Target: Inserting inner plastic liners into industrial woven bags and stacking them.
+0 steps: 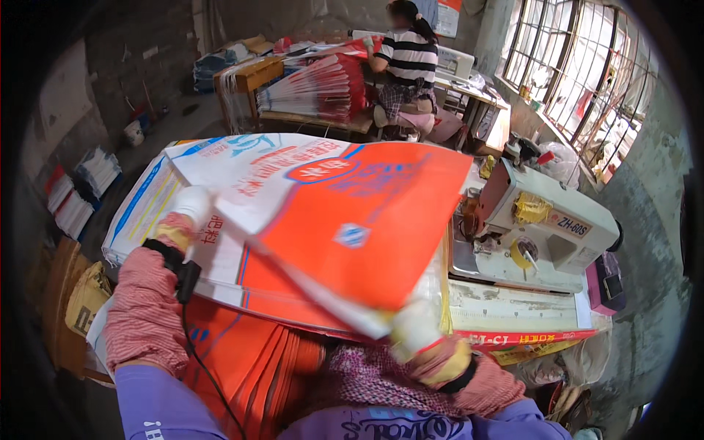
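A large white and orange printed bag (pixel 352 242) is spread before me, its near edge raised and blurred by motion. My left hand (pixel 194 204), in a white glove, is closed at the bag's left edge. At the near right corner my right hand (pixel 416 331), also gloved and smeared by motion, appears closed on the bag; its fingertips are partly hidden. Beneath lie more flat bags (pixel 139 209) with white, blue and yellow printing. Several folded orange bags (pixel 249 367) hang over my lap below the table edge.
A white sewing machine (pixel 546 224) stands right of the bags. Beyond the table, a person in a striped shirt (pixel 411 59) sits at another machine beside a fanned bag stack (pixel 315 92). Bag piles (pixel 97 172) lie on the floor at left. A barred window (pixel 579 73) is at right.
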A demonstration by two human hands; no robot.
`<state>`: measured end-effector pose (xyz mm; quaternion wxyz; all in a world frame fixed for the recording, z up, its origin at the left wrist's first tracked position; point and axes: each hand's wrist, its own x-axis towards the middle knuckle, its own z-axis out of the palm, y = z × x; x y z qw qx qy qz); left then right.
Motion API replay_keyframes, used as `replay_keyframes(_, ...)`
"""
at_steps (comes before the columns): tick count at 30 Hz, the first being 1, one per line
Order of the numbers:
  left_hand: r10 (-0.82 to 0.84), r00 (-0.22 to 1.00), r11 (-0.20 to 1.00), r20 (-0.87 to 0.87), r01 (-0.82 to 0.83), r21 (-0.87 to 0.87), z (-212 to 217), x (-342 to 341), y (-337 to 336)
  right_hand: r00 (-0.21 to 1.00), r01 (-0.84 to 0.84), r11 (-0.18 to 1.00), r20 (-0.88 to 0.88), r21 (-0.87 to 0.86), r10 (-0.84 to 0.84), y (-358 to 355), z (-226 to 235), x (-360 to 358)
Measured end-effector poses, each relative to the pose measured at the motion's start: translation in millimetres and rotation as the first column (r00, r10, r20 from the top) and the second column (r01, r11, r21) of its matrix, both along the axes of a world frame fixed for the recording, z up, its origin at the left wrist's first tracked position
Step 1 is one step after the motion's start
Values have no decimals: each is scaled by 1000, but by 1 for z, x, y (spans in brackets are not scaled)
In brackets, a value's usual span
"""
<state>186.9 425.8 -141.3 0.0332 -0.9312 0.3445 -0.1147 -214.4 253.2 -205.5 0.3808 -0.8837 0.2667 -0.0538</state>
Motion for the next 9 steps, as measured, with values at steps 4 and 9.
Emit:
replay_keyframes(4,1,989,999,-151,6,44,-17,63,155,668,-739,636,355,220,654,85,71,0)
replay_keyframes(9,-187,173,649,-967,-717,-254,1,-56,166,19,-980,168,787,-108,617,-3,128,16)
